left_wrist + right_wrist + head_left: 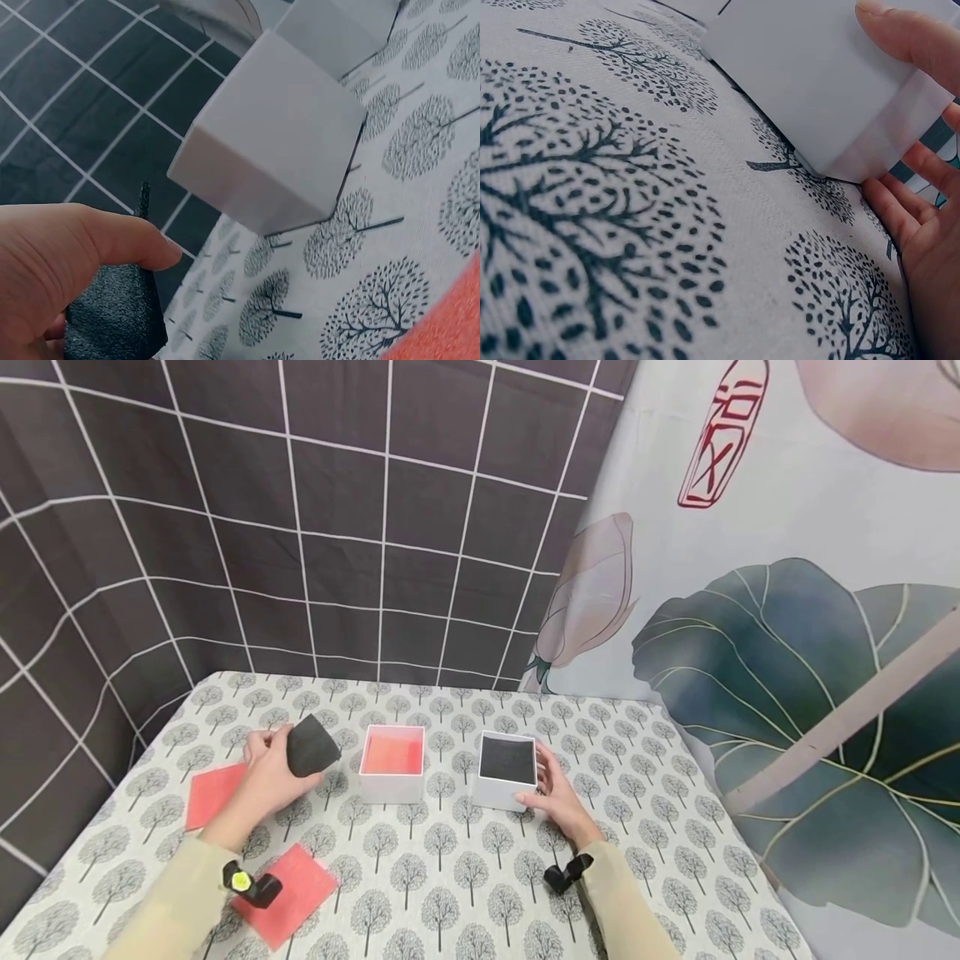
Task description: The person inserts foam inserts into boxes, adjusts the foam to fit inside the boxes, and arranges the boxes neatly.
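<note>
My left hand (pixel 264 781) pinches a black square cloth (pixel 312 747) between thumb and fingers, over the left part of the table. In the left wrist view the fuzzy black cloth (pixel 112 315) shows under the thumb, folded or curved. A white box (pixel 392 788) with a red cloth (pixel 393 753) inside stands to the right of that hand. Farther right, a second white box (pixel 497 795) contains a black cloth (pixel 508 758). My right hand (pixel 561 800) grips this box at its right side, thumb on the front wall and fingers along the side, as the right wrist view shows.
One red square cloth (pixel 213 795) lies partly behind the left forearm, another (pixel 288 893) nearer the front beside the left wrist camera. A tree-print tablecloth (pixel 442 868) covers the table. Dark gridded fabric (pixel 337 568) hangs behind; a lotus-print curtain (pixel 810 710) hangs at right.
</note>
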A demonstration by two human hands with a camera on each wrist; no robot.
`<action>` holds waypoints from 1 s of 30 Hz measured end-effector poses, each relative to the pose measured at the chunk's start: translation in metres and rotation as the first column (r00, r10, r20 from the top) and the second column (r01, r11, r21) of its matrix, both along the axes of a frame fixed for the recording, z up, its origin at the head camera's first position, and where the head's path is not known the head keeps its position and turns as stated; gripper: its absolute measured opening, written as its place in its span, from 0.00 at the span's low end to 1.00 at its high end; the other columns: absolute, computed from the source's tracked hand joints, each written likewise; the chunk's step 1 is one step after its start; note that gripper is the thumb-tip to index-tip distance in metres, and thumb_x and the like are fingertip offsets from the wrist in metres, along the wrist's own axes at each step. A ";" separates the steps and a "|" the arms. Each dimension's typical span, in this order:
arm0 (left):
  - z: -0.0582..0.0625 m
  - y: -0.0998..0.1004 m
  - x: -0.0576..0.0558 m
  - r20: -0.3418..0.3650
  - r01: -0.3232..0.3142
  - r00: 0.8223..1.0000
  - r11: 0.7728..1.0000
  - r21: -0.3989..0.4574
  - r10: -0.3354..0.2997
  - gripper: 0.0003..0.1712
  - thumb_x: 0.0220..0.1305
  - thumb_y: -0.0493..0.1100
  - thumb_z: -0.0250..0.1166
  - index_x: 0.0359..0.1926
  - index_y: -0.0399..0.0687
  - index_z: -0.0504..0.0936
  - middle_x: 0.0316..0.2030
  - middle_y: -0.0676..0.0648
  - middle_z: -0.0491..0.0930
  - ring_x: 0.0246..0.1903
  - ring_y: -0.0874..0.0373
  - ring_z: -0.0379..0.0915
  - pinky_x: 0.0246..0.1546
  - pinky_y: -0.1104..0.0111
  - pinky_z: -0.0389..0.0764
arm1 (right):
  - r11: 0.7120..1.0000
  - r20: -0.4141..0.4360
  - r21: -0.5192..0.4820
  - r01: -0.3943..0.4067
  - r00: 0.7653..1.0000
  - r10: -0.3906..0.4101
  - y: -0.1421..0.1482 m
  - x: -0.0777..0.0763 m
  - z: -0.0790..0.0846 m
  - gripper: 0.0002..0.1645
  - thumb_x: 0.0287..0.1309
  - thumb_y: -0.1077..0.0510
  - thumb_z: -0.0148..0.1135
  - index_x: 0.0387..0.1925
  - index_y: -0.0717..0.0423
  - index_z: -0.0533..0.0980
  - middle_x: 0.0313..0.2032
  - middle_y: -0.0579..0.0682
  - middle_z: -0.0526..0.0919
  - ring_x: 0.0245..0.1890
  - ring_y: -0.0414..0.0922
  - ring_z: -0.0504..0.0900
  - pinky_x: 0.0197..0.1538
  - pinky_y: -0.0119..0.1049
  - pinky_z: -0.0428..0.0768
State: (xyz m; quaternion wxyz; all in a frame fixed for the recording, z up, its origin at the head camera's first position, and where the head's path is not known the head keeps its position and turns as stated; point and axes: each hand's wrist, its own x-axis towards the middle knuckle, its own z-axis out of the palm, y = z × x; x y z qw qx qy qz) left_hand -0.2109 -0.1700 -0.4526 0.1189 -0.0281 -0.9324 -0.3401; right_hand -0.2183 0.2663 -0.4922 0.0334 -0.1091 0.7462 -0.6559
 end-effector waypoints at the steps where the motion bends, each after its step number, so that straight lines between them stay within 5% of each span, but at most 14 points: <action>1: 0.002 0.001 0.001 -0.003 0.001 1.000 1.000 0.003 -0.001 0.55 0.40 0.43 0.74 0.64 0.25 0.53 0.48 0.28 0.50 0.48 0.34 0.49 0.46 0.42 0.66 | 1.000 0.000 0.001 0.000 1.000 0.000 0.000 0.000 0.000 0.58 0.41 0.75 0.66 0.71 0.56 0.46 0.65 0.64 0.57 0.60 0.57 0.63 0.65 0.47 0.60; 12: 0.012 0.010 0.019 -0.048 0.034 0.998 0.999 0.008 -0.034 0.51 0.37 0.41 0.73 0.61 0.31 0.57 0.49 0.29 0.51 0.49 0.34 0.51 0.42 0.42 0.68 | 1.000 0.004 -0.004 -0.002 1.000 0.002 0.000 -0.001 0.000 0.58 0.41 0.75 0.67 0.71 0.56 0.46 0.66 0.63 0.56 0.61 0.57 0.61 0.65 0.47 0.60; 21: 0.026 0.024 0.030 -0.048 0.102 0.994 0.995 0.021 -0.101 0.52 0.36 0.38 0.73 0.63 0.30 0.57 0.52 0.28 0.51 0.52 0.35 0.50 0.48 0.41 0.64 | 1.000 -0.006 -0.021 -0.015 1.000 0.015 0.000 0.000 0.001 0.59 0.41 0.76 0.66 0.71 0.56 0.45 0.66 0.63 0.53 0.62 0.58 0.59 0.66 0.50 0.58; 30: 0.036 0.040 0.036 -0.046 0.172 0.984 0.985 0.033 -0.170 0.54 0.35 0.36 0.72 0.65 0.30 0.55 0.53 0.31 0.51 0.52 0.39 0.51 0.50 0.42 0.68 | 1.000 -0.003 -0.010 -0.006 1.000 0.006 0.005 -0.008 -0.013 0.59 0.41 0.75 0.67 0.71 0.55 0.46 0.66 0.61 0.55 0.60 0.53 0.63 0.64 0.44 0.62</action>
